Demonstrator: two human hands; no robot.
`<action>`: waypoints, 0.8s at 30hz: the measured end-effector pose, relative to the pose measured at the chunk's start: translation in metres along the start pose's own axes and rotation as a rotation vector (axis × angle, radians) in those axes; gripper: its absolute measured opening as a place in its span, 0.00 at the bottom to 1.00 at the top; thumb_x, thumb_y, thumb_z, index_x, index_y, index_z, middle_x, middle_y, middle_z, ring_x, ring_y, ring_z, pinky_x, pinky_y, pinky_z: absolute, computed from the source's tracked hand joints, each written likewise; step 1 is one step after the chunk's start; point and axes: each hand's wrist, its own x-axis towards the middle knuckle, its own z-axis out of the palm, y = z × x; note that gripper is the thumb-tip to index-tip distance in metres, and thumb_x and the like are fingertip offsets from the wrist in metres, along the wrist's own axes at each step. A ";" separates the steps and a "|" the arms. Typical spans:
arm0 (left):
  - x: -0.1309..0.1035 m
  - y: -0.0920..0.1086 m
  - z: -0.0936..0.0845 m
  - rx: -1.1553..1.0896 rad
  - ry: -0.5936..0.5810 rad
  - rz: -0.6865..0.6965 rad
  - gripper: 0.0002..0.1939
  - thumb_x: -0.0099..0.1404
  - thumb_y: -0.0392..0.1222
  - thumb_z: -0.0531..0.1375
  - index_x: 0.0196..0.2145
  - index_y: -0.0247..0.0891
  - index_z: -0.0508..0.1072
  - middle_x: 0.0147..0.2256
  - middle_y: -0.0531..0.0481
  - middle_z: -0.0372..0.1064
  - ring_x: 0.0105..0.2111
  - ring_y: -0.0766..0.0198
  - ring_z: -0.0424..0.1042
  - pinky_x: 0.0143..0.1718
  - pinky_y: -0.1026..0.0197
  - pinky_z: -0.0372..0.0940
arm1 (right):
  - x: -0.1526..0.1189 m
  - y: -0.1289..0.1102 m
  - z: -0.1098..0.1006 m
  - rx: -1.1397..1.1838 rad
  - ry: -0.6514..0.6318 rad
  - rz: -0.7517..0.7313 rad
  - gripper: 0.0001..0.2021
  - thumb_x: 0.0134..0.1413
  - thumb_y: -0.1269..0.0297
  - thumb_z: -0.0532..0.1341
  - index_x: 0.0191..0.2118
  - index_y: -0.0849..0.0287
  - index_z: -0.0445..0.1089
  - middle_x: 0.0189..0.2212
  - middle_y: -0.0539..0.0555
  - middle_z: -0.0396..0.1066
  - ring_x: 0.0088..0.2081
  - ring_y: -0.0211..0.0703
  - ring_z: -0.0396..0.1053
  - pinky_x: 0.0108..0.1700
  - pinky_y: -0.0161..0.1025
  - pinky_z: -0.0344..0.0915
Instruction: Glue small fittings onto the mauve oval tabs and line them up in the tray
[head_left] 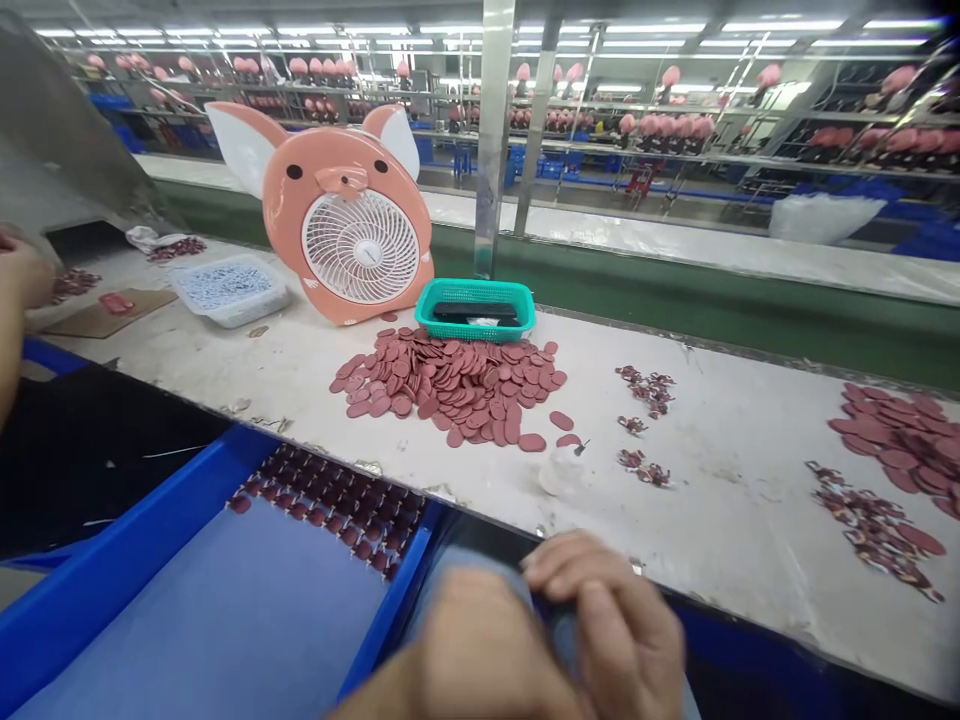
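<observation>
Low in the view, my left hand (487,640) is blurred by motion and its fingers cannot be made out. Close to its right, my right hand (619,625) has its fingers bent together near the table's front edge; what they hold, if anything, is hidden. Beyond my hands lies a big pile of dark red oval pieces (465,385) on the white table (720,450). Small clusters of brown parts with pale ends (645,390) sit to the right of the pile. A blue bin (247,600) at the lower left holds rows of small dark red assembled pieces (337,505).
An orange animal-shaped fan (349,215) stands behind the pile, beside a green basket (475,310) with dark items. A white tray (231,288) is further left. Another person's hand (26,270) shows at the left edge. More red ovals (900,440) lie at the right.
</observation>
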 end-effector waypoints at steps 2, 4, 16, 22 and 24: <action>0.035 -0.001 -0.023 0.246 0.193 0.076 0.13 0.67 0.52 0.61 0.41 0.43 0.77 0.45 0.42 0.74 0.47 0.50 0.70 0.52 0.42 0.65 | 0.011 0.011 -0.022 -0.313 0.256 -0.031 0.05 0.62 0.64 0.60 0.43 0.56 0.69 0.37 0.56 0.71 0.39 0.48 0.71 0.44 0.47 0.70; 0.068 -0.004 -0.044 0.482 0.358 0.130 0.13 0.65 0.51 0.62 0.43 0.44 0.79 0.50 0.39 0.71 0.57 0.41 0.61 0.60 0.38 0.52 | 0.018 0.026 -0.041 -0.616 0.250 0.066 0.22 0.55 0.57 0.66 0.54 0.56 0.65 0.47 0.60 0.68 0.47 0.54 0.68 0.49 0.54 0.66; 0.104 -0.011 -0.052 1.044 0.428 0.142 0.13 0.67 0.51 0.60 0.40 0.43 0.80 0.47 0.39 0.74 0.51 0.38 0.64 0.49 0.38 0.53 | 0.030 0.049 -0.044 -0.871 -0.194 0.190 0.17 0.64 0.49 0.56 0.45 0.59 0.67 0.35 0.57 0.72 0.37 0.50 0.70 0.38 0.44 0.67; 0.109 -0.013 -0.047 0.937 0.357 0.159 0.11 0.66 0.47 0.61 0.32 0.44 0.81 0.39 0.42 0.78 0.47 0.42 0.69 0.53 0.38 0.48 | 0.018 0.037 -0.048 -0.652 -0.154 0.270 0.14 0.63 0.53 0.58 0.46 0.59 0.67 0.38 0.56 0.73 0.38 0.47 0.71 0.39 0.41 0.69; 0.103 -0.011 -0.049 0.841 0.381 0.137 0.12 0.67 0.46 0.59 0.31 0.43 0.81 0.39 0.41 0.77 0.47 0.41 0.70 0.53 0.39 0.50 | 0.014 0.036 -0.048 -0.513 -0.118 0.299 0.14 0.64 0.54 0.56 0.47 0.58 0.66 0.36 0.54 0.71 0.35 0.45 0.71 0.37 0.40 0.69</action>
